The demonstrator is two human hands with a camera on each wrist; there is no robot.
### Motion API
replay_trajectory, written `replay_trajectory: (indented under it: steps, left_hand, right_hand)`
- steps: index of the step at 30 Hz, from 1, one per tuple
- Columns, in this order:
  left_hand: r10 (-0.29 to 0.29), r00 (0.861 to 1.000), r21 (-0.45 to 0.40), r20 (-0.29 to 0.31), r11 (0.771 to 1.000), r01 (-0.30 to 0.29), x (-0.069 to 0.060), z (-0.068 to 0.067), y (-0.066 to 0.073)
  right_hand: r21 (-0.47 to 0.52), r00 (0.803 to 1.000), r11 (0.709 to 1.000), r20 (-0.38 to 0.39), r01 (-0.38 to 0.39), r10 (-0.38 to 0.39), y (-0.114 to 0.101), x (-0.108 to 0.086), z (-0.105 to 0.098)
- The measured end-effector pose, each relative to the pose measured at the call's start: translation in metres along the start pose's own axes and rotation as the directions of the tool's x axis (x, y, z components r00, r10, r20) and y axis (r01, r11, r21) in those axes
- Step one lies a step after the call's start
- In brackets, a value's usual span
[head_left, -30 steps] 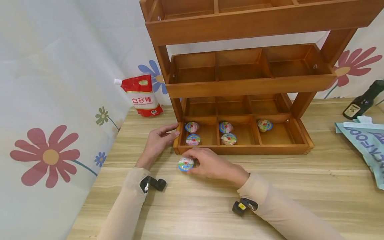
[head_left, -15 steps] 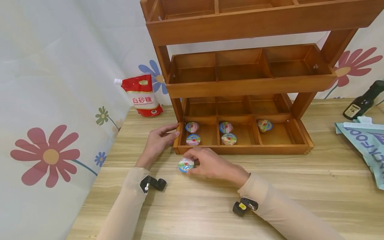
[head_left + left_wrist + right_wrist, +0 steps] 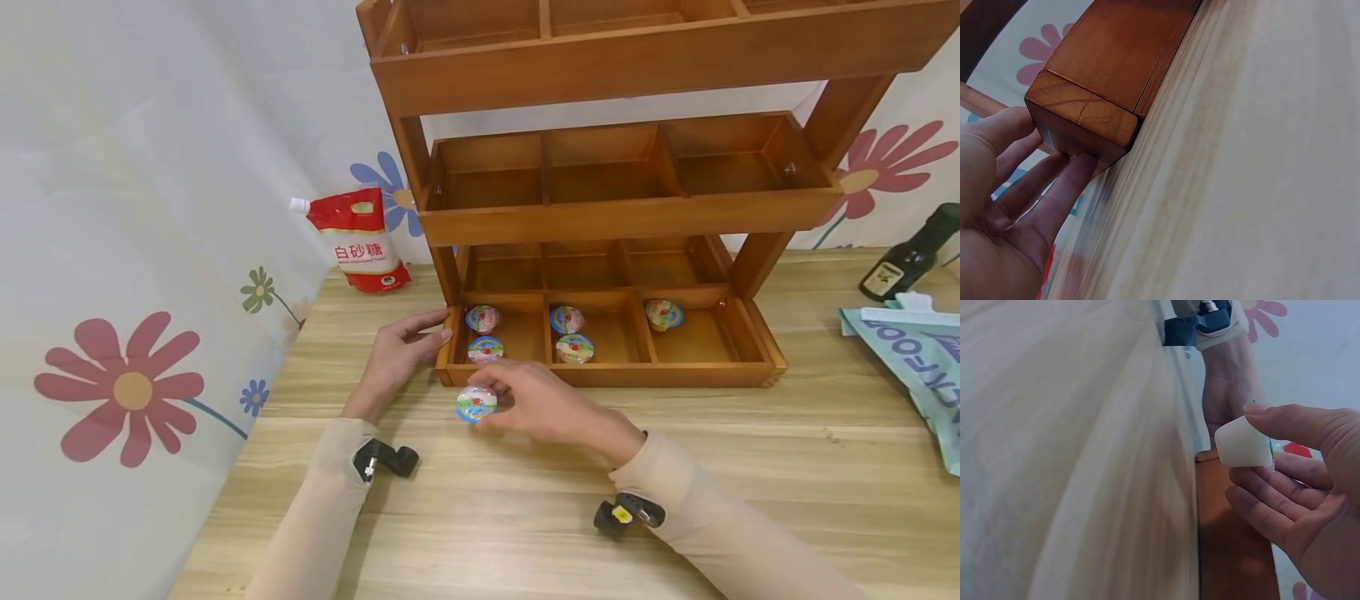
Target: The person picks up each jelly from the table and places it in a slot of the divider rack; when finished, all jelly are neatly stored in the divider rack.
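A jelly cup [image 3: 476, 403] with a printed foil lid is pinched between the thumb and fingers of my right hand [image 3: 540, 404], just in front of the wooden rack's bottom tier [image 3: 607, 376]. Seen from the right wrist, the cup [image 3: 1242, 445] has a pale white body and is held clear of the wood. My left hand [image 3: 396, 354] touches the rack's left end; in the left wrist view its fingertips [image 3: 1082, 165] rest against the end face [image 3: 1072, 131]. Two similar cups sit in the left compartment, two in the middle one, and a single cup [image 3: 663, 315] in the right one.
Upper tiers of the rack [image 3: 630, 212] rise above the bottom row. A red and white sugar pouch [image 3: 363, 242] stands behind my left hand. On the right are a dark bottle [image 3: 907, 254] and a light-blue bag [image 3: 911, 350] with a clip.
My right hand and its jelly cup have shifted slightly to the right and toward the rack. My left hand stays at the rack's end. The head view has shifted very slightly.
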State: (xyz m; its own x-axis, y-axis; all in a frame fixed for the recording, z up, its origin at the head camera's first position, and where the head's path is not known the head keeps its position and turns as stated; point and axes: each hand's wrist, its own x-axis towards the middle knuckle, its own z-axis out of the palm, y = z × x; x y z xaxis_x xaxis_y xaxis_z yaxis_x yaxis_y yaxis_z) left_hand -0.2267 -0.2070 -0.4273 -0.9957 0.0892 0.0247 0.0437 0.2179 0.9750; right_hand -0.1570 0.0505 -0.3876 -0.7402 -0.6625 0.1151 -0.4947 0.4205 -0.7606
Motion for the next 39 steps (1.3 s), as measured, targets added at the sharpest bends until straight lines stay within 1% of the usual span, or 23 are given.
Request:
replay_trajectory:
  steps: [4, 7, 13, 16, 19, 26, 35, 39]
  left_hand:
    - [-0.006, 1.0, 0.002, -0.002, 1.0, 0.006, 0.0, 0.0, 0.0]
    - [-0.01, 1.0, 0.005, -0.003, 1.0, 0.01, 0.0, 0.0, 0.0]
    - [-0.016, 1.0, 0.008, -0.004, 1.0, 0.016, -0.001, 0.0, 0.001]
    - [-0.014, 1.0, -0.001, -0.002, 1.0, 0.014, 0.0, 0.0, 0.001]
    - [-0.01, 1.0, -0.007, 0.002, 1.0, 0.01, 0.0, 0.0, 0.0]
    - [-0.011, 1.0, -0.016, 0.0, 1.0, 0.011, 0.0, 0.0, 0.001]
    - [-0.02, 1.0, -0.012, 0.003, 1.0, 0.02, 0.0, 0.0, 0.001]
    - [-0.018, 1.0, -0.016, -0.003, 1.0, 0.018, -0.001, 0.001, 0.0]
  right_hand:
    - [-0.01, 1.0, 1.0, -0.015, 0.004, -0.004, -0.001, -0.006, -0.008]
    - [-0.023, 0.999, 1.0, -0.03, -0.012, 0.011, -0.001, -0.011, -0.014]
    - [0.011, 0.998, 0.999, -0.048, -0.047, 0.048, 0.0, -0.022, -0.028]
    - [0.016, 0.997, 0.999, -0.065, -0.05, 0.051, 0.002, -0.028, -0.035]
    - [0.001, 0.995, 0.999, -0.089, -0.044, 0.044, 0.004, -0.033, -0.041]
    - [-0.033, 0.989, 0.998, -0.14, -0.052, 0.047, 0.01, -0.046, -0.057]
    - [-0.021, 0.977, 0.997, -0.201, -0.076, 0.07, 0.019, -0.065, -0.08]
    - [-0.006, 0.97, 0.993, -0.213, -0.12, 0.116, 0.024, -0.075, -0.095]
